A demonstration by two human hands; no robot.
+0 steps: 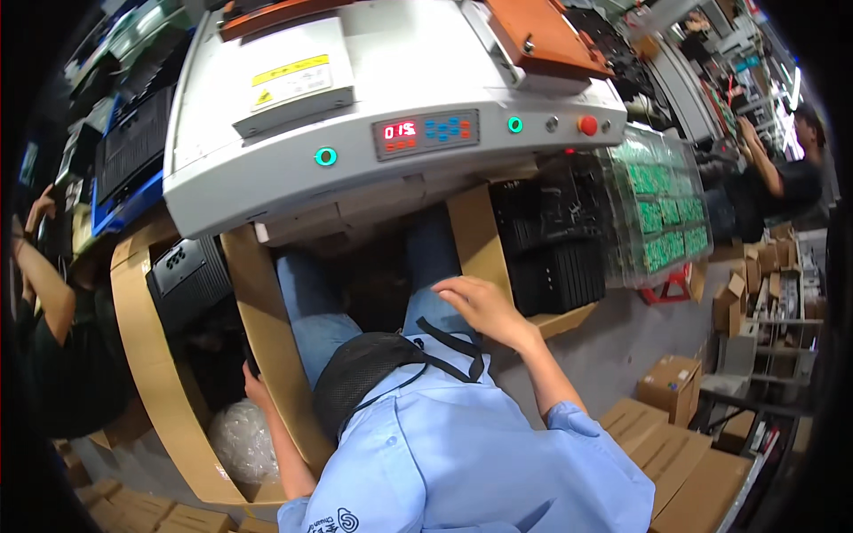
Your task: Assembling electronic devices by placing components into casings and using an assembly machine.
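My left hand (255,387) reaches down into the open cardboard box (140,342) on my left. Its fingers are closed around something dark that I cannot make out. A black ribbed plastic housing (188,274) stands in the far end of that box, and a clear plastic wrap bundle (243,442) lies in the near end. Over my right thigh hovers my right hand (484,309), with nothing in it and its fingers loosely stretched. It is nearest to the flap of the right-hand box (480,240), which holds several black plastic housings (555,271).
Ahead is a white machine (400,71) with a lit panel (426,133), green-ringed buttons, a red button (587,125) and orange fixtures (542,35). Clear trays of green circuit boards (657,209) stand at the right. Cartons (671,391) lie behind. People work at both sides.
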